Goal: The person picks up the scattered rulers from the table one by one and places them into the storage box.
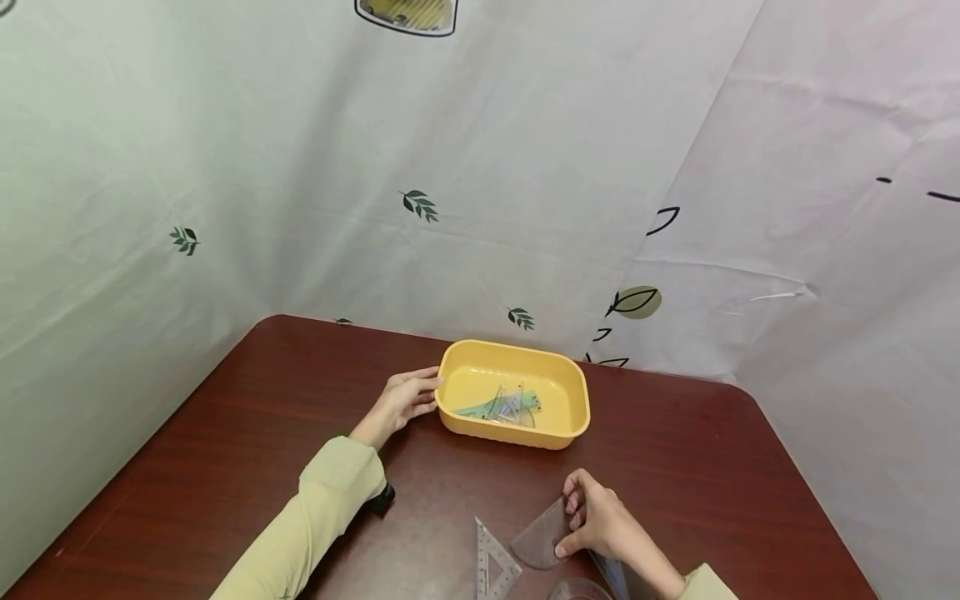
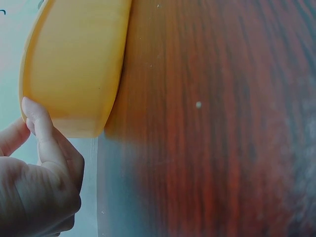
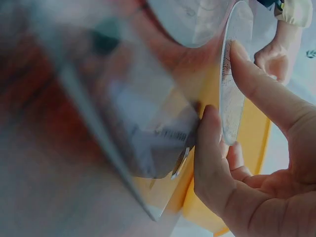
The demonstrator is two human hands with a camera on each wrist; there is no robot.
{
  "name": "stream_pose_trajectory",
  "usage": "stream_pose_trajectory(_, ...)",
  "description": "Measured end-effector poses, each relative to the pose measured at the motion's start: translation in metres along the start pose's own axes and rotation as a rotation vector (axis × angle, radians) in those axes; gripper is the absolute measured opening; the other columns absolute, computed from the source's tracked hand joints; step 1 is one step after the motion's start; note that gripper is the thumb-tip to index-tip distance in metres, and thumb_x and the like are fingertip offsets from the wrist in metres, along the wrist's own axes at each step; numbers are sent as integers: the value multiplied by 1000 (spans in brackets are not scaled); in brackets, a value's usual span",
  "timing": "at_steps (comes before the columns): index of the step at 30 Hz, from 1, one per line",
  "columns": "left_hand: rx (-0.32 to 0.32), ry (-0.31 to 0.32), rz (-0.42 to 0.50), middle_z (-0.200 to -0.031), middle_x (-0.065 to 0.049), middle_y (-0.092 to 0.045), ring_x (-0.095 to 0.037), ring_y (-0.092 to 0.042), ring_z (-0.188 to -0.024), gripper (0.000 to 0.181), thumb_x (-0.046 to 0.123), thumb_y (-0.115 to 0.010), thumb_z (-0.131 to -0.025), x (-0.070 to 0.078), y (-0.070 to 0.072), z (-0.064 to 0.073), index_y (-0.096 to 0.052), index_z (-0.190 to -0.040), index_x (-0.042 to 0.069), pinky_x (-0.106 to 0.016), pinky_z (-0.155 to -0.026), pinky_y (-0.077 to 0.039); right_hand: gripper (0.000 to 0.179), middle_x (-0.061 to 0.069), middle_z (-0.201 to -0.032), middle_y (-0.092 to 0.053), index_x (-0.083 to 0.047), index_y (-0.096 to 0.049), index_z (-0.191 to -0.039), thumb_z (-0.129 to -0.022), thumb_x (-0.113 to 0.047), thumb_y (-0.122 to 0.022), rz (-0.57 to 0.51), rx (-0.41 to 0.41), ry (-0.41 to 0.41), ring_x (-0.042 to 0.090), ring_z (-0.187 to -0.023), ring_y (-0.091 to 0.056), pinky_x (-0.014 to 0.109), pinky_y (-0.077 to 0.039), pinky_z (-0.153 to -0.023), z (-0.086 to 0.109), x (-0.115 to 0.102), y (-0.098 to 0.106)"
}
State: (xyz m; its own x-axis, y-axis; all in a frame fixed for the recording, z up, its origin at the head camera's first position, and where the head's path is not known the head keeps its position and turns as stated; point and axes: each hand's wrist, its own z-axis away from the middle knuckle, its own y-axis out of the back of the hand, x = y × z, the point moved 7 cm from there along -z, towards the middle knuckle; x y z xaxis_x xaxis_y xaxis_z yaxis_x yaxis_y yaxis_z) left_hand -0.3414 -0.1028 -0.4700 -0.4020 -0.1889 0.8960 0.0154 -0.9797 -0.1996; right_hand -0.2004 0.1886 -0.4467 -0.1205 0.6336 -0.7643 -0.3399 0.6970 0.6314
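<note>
My left hand (image 1: 405, 397) pinches the left rim of a yellow plastic basin (image 1: 502, 432), thumb and fingers on either side of the wall in the left wrist view. Inside the basin lie a green piece (image 1: 534, 401) and several see-through drawing tools, overlapping. Nearer to me, my right hand (image 1: 606, 521) holds a clear protractor (image 1: 536, 537) between thumb and fingers, tilted up on edge. Left of it a clear set square (image 1: 486, 575) lies on the table. Another clear protractor (image 1: 579, 588) is at the bottom edge of the view, and a bluish clear piece (image 1: 615, 575) lies beneath the right wrist.
The dark red-brown table (image 1: 697, 467) has rounded far corners. A pale patterned cloth (image 1: 480, 250) hangs behind and at both sides of it, close to the far edge. The basin stands near that far edge.
</note>
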Motion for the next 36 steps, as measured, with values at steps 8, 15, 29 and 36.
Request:
stream_pose_trajectory(8,-6,-4,11,-86,0,-65,-6,-60,-64,47,10,-65,-91,1,-1,1,-54,-137,9,-18,-59,-54,49,6,-81,-57,8,-48,-102,-66,7,-81,-267,-117,8,8,-66,-58,19,-50,-55,0,4,1)
stream_pose_trajectory(15,-4,2,16,-83,1,-65,-5,-60,-62,47,11,-65,-91,1,0,1,-54,-137,10,-18,-59,-54,38,6,-87,-57,16,-44,-112,-84,5,-66,-465,-206,-38,10,-72,-60,25,-57,-62,1,6,-3)
stream_pose_trajectory(29,-6,4,13,-83,1,-65,-6,-60,-63,46,11,-65,-92,1,-1,3,-54,-137,10,-18,-60,-54,45,3,-90,-60,17,-42,-121,-87,-2,-63,-472,-116,-61,10,-75,-61,24,-57,-69,-11,-3,24)
stream_pose_trajectory(36,-10,3,10,-85,1,-65,-5,-60,-64,48,11,-64,-92,2,-1,2,-53,-138,8,-17,-60,-54,44,1,-88,-59,14,-43,-121,-86,-4,-63,-455,-97,-91,9,-79,-60,26,-58,-72,-21,-10,38)
